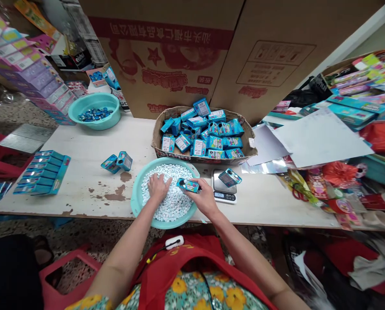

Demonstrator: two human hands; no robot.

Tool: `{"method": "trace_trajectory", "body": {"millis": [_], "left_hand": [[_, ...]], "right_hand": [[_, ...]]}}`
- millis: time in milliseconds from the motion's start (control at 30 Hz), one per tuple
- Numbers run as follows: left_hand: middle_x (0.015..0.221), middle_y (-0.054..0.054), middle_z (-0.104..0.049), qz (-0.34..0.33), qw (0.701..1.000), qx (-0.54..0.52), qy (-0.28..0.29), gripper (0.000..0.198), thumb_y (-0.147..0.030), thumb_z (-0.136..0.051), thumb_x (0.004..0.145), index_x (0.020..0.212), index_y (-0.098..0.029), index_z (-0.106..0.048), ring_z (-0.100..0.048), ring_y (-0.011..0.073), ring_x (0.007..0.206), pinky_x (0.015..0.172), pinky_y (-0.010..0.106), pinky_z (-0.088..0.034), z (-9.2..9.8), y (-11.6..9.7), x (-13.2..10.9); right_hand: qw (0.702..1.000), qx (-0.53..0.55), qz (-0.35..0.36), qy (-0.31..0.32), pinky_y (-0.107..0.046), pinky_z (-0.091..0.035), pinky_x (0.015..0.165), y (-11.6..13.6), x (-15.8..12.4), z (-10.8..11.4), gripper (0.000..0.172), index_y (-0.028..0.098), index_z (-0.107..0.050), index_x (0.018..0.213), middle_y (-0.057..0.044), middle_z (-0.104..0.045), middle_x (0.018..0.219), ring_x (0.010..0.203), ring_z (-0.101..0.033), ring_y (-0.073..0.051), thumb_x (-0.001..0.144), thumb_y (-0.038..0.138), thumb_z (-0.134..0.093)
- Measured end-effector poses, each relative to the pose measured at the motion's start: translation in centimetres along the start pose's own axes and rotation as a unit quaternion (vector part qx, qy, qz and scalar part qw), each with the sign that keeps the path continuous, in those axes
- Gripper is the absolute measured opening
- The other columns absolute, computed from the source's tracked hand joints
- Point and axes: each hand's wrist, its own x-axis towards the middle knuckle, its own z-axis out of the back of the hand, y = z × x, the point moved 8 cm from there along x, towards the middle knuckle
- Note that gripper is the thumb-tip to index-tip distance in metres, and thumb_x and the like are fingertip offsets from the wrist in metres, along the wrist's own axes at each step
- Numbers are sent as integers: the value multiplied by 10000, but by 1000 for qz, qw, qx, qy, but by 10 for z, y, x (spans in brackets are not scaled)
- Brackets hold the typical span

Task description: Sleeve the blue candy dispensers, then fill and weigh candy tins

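My left hand (158,188) reaches into a turquoise basin (137,202) filled with small white round candies (173,209). Its fingers are apart, their tips among the candies, and whatever lies under the palm is hidden. Over the basin's right side, my right hand (205,198) grips a small blue candy box (188,185), tilted toward the left, with a dark round opening and some white at its left end. Just right of that hand, another blue box (230,177) lies on a small digital scale (225,196).
Behind the basin, a cut-down carton (205,161) holds many blue boxes. Two boxes (117,162) and a blue display tray (44,173) are on the left of the table. A second basin (95,122) contains blue-wrapped pieces. Papers (321,137) and packets crowd the right.
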Motion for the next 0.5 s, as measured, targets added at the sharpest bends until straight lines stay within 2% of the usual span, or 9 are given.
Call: {"method": "trace_trajectory", "body": {"millis": [67, 133, 267, 367, 433, 500], "left_hand": [[1180, 170, -545, 3, 997, 71, 31, 448, -514, -504, 788, 1086, -193, -602, -488, 343, 1123, 925, 473, -372, -16, -4, -10], [1113, 151, -574, 17, 995, 70, 67, 425, -489, -540, 761, 1074, -208, -602, -527, 328, 1066, 883, 441, -397, -27, -6, -16], [847, 77, -637, 108, 985, -111, 72, 215, -399, -624, 681, 794, -216, -619, -586, 282, 930, 792, 356, -419, -25, 6, -16], [666, 37, -605, 149, 967, -200, 57, 260, -456, -593, 698, 713, -197, -575, -597, 214, 718, 636, 287, -426, -14, 12, -14], [606, 7, -568, 167, 939, -294, 56, 326, -508, -561, 716, 754, -184, -563, -535, 146, 537, 504, 243, -383, -6, 5, -17], [580, -23, -534, 165, 876, -449, 56, 326, -500, -577, 712, 765, -180, -546, -459, 96, 433, 424, 211, -324, 4, -12, -19]], "right_hand": [[1000, -7, -2, -10, -335, -444, 826, -4, 2, 2, 310, 217, -627, 978, -32, -626, 961, 921, -589, -214, 674, 266, -670], [1000, -13, -3, -11, -332, -446, 819, -6, 4, 2, 301, 218, -630, 970, -31, -626, 952, 909, -591, -212, 680, 285, -672], [1000, -25, -9, 4, -326, -453, 799, -9, 7, -3, 297, 223, -630, 957, -20, -624, 924, 878, -598, -207, 680, 316, -684], [999, -39, -7, 18, -326, -456, 796, -12, 10, -5, 286, 225, -626, 950, -18, -621, 921, 878, -599, -207, 683, 307, -684], [998, -50, -2, 28, -327, -458, 798, -13, 11, -9, 286, 225, -621, 961, -22, -618, 936, 892, -596, -209, 688, 291, -679], [997, -63, 1, 38, -331, -461, 799, -14, 12, -16, 285, 222, -615, 970, -28, -616, 949, 900, -594, -210, 696, 275, -674]]}}
